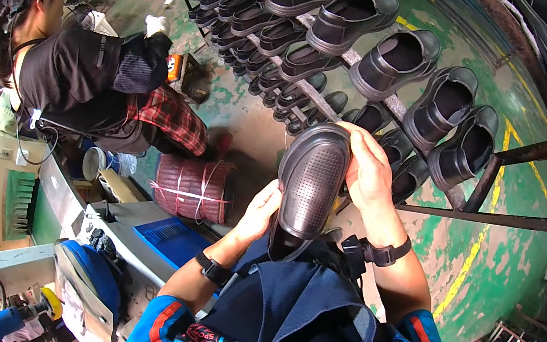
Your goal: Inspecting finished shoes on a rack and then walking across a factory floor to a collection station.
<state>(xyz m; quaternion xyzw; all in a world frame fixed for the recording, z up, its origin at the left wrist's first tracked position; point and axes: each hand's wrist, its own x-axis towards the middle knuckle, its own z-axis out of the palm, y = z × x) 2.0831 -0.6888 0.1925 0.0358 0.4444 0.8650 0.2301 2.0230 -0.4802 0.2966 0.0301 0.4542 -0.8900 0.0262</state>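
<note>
A black slip-on shoe point(313, 177) is held up in front of my chest between both hands. Its toe points away from me, and small perforations cover its upper. The opening is at the near end, partly hidden. My right hand point(368, 168) wraps the shoe's right side near the toe, with the fingers partly behind it. My left hand point(260, 208) grips the left side closer to the heel. Just beyond my right hand stands a rack holding black shoes point(395, 58) like this one.
The rack's metal frame point(495, 219) reaches out to the right of my hands. On the left, a co-worker point(78, 68) in dark clothes stands by a tied maroon bundle point(192, 187). A machine with a blue panel point(170, 237) is near my left elbow.
</note>
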